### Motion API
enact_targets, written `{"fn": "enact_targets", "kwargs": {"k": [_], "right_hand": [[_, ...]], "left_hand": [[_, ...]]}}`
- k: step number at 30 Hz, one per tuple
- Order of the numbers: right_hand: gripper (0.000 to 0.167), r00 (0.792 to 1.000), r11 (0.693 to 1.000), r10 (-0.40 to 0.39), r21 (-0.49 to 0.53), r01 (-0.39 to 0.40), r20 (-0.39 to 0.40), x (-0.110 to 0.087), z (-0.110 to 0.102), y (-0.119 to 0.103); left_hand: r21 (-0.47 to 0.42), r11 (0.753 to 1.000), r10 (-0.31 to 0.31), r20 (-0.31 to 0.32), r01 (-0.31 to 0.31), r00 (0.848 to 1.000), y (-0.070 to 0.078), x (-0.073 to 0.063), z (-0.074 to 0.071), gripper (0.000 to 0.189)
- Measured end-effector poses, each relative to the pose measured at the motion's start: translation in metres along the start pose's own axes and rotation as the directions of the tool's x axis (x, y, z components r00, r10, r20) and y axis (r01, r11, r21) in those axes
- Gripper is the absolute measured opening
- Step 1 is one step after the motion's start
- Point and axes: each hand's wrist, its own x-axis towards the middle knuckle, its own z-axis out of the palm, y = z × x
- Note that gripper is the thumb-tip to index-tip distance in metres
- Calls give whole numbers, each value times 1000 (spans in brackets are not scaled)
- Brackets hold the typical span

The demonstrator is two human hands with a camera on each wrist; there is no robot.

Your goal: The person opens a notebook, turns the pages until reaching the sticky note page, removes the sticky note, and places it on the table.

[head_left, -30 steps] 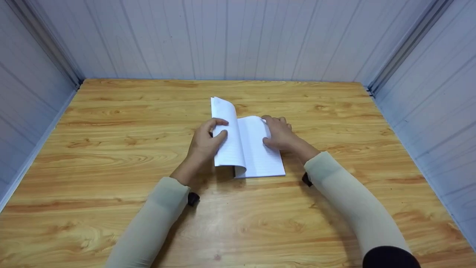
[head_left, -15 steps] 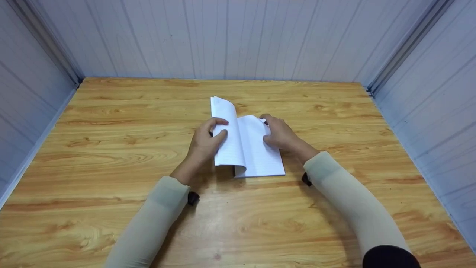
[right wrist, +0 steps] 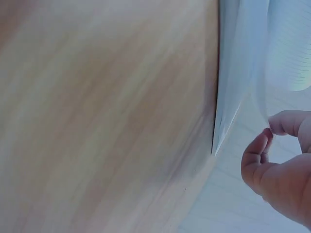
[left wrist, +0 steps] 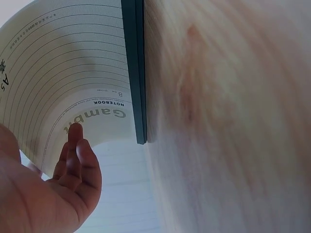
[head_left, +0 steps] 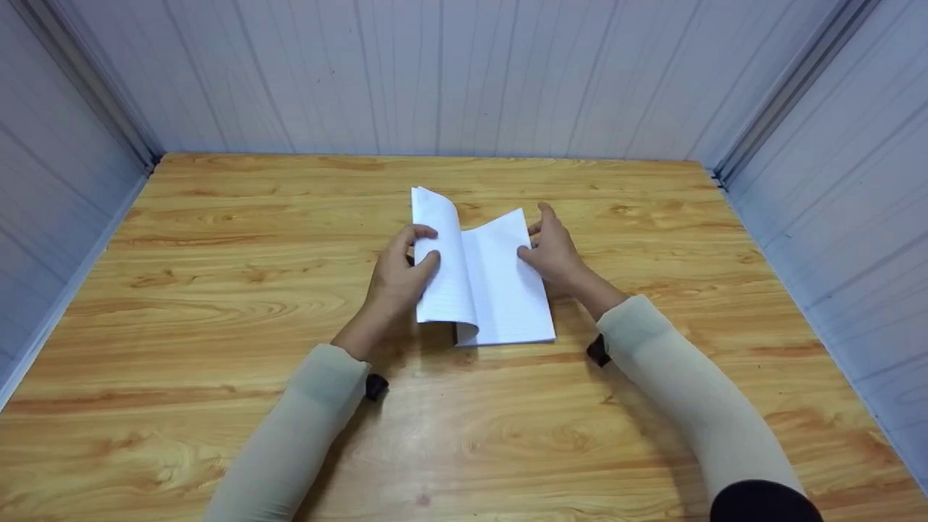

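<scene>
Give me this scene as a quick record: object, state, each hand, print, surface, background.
object: ruled notebook
state: open on the table; left-side pages raised and curling, right-side sheet lifted at its far corner
left hand: holds the left-side pages, thumb on the near face, some fingers behind
right hand: pinches the edge of the right-side sheet between thumb and finger
print: "NOTEBOOK" on a ruled page, left wrist view
surface: wood-grain tabletop
background: pale panelled wall

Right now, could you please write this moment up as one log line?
lined notebook: open on wooden table | left hand: holds raised pages | right hand: pinches lifted right-side page
</scene>
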Motion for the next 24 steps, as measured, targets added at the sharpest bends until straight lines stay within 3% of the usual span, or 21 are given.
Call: {"fn": "enact_targets", "kwargs": {"k": [4, 10, 16, 20, 24], "right_hand": [[59, 1000, 999, -2, 40, 1, 16, -2, 1, -1], [36, 991, 984, -136, 117, 137, -13, -8, 0, -1], [38, 981, 953, -188, 252, 171, 47, -13, -1, -7], [38, 975, 954, -195, 249, 164, 107, -15, 2, -12], [40, 962, 961, -198, 232, 153, 187, -18, 6, -15]], "left_hand": [[-16, 1000, -18, -11, 18, 1000, 0, -1, 0, 25], [-6, 1000, 6, -29, -6, 1000, 1, -2, -1, 21], [-30, 999, 38, -26, -39, 999, 0, -2, -1, 20], [-28, 998, 56, -27, -57, 998, 0, -1, -1, 26], [-26, 999, 34, -22, -34, 999, 0, -1, -1, 39]]}}
